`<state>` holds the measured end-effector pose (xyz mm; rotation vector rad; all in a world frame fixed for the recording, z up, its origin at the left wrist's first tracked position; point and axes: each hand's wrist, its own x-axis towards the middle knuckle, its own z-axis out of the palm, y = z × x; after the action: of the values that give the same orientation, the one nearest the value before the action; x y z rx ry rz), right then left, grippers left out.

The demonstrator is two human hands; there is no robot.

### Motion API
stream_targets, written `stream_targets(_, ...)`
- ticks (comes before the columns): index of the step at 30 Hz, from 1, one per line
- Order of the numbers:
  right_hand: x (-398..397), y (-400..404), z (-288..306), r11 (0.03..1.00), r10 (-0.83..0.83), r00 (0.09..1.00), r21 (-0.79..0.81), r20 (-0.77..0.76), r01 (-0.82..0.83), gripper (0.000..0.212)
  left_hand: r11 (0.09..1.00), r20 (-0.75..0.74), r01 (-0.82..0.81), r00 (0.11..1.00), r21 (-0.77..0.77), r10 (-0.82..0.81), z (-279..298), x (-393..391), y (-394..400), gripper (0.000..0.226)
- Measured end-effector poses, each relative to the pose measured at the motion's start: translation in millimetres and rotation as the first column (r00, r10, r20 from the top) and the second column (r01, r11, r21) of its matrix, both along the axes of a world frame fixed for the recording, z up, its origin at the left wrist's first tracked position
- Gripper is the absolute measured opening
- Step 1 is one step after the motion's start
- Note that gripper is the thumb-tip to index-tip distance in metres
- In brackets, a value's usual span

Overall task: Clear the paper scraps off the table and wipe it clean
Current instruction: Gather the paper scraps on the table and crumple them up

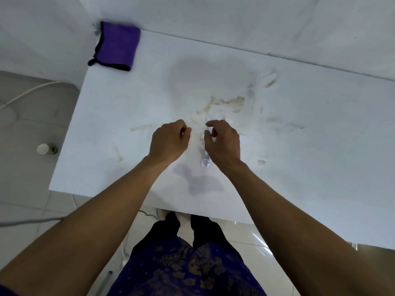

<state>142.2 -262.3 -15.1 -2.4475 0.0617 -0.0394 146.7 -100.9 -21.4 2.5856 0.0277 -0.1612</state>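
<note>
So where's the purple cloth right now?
In the head view, the purple cloth lies at the table's far left corner beside the wall, well away from both hands.

There were two hands [168,139], one purple cloth [117,45], one table [111,116], one white cup [43,149] on the floor, and several paper scraps [205,162]

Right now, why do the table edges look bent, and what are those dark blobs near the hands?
In the head view, the wide lens bends the table edges. The dark blobs are soft shadows, one large and faint above the hands, one darker below. The left hand and right hand look slightly blurred, as does the purple cloth. The white paper scraps barely stand out.
</note>
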Motion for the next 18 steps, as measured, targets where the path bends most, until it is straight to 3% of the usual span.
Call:
stream_targets(6, 6, 79, -17, 0.975, 0.220, 0.971, 0.013, -0.093, -0.220, 0.021, 0.970, 0.070, -0.239, 0.969, 0.050, 0.235, -19, -58, 102, 0.014)
stream_targets(9, 13, 111, -29, 0.956, 0.293, 0.942, 0.014, -0.166, -0.294, 0.030, 0.940, 0.005, -0.332, 0.943, 0.074, 0.333, -36, -90, 145, 0.028)
stream_targets(14, 31, 144, -48, 0.928, 0.311, 0.912, -0.122, -0.268, -0.352, 0.042, 0.958, -0.028, -0.281, 0.959, 0.057, 0.283, -53, -100, 168, 0.030)
stream_targets(18, 41, 153, -59, 0.901, 0.325, 0.919, -0.223, -0.223, -0.373, 0.019, 0.957, 0.057, -0.279, 0.960, 0.079, 0.275, -58, -87, 169, 0.012)
